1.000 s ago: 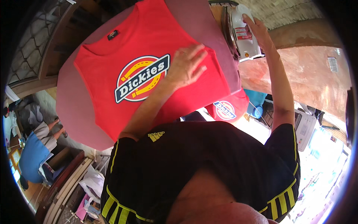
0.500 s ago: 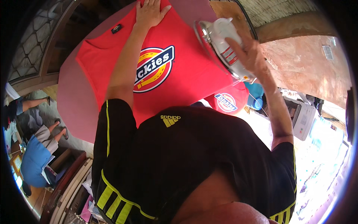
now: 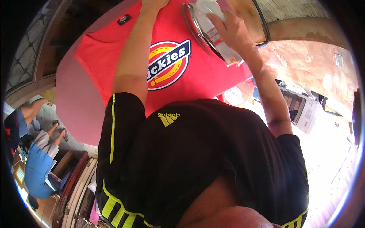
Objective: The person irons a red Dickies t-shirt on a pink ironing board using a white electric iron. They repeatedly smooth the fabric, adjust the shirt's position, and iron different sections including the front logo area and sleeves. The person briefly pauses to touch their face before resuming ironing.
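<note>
A red shirt (image 3: 216, 78) with a round yellow, white and blue printed emblem lies spread over a pink-covered ironing surface (image 3: 78, 100). At the top edge of the picture my left hand (image 3: 155, 3) rests on the fabric near the shirt's collar, its thumb apart and its other fingers mostly cut off. My right hand (image 3: 235, 32) is wrapped round the handle of a white and silver clothes iron (image 3: 213, 33). The iron is over the right part of the shirt, right of the emblem; my hand hides part of it.
A dark cable (image 3: 266, 26) curves beyond the iron, near a brown wall panel (image 3: 323, 64). A second red printed piece (image 3: 243, 93) hangs below the shirt's right side. At far left is a person in blue (image 3: 38, 173); a grey-white machine (image 3: 304, 112) stands at right.
The iron and my right hand have moved up and slightly left across the shirt. My left hand has shifted toward the top edge, so its fingers are now mostly out of the picture.
</note>
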{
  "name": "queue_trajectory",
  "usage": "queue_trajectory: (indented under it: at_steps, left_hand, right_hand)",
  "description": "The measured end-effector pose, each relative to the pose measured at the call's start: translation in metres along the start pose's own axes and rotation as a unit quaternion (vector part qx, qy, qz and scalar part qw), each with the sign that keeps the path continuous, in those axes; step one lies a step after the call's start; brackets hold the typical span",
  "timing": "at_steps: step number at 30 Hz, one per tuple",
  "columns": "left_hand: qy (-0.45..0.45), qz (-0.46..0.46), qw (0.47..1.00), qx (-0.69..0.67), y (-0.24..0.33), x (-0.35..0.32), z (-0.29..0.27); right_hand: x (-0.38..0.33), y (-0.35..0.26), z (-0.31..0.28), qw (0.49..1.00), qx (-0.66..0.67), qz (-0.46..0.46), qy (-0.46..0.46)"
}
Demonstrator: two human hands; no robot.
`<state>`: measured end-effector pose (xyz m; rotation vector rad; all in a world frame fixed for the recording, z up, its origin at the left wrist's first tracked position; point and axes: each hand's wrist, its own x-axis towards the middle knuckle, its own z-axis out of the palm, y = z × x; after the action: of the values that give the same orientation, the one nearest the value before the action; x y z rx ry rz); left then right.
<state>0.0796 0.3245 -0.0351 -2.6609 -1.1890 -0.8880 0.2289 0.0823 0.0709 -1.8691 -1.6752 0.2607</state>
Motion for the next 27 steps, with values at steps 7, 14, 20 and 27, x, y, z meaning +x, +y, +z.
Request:
queue_trajectory:
  at_steps: [7, 14, 20, 27]
  left_hand:
    - [-0.075, -0.029, 0.996, 0.037, 0.009, 0.001, -0.037]
    - [-0.014, -0.065, 0.985, -0.160, 0.022, -0.031, -0.048]
    - [-0.052, -0.143, 0.985, -0.081, 0.079, -0.148, -0.110]
    - [-0.082, -0.156, 0.984, -0.025, 0.109, -0.232, -0.135]
  right_hand:
    - [0.005, 0.050, 0.015, 0.972, -0.216, -0.052, -0.081]
    - [0.037, 0.033, 0.011, 0.999, -0.023, -0.019, -0.021]
    - [0.045, 0.027, 0.018, 1.000, -0.012, -0.006, -0.011]
    - [0.055, 0.041, 0.024, 0.997, -0.048, -0.010, -0.054]
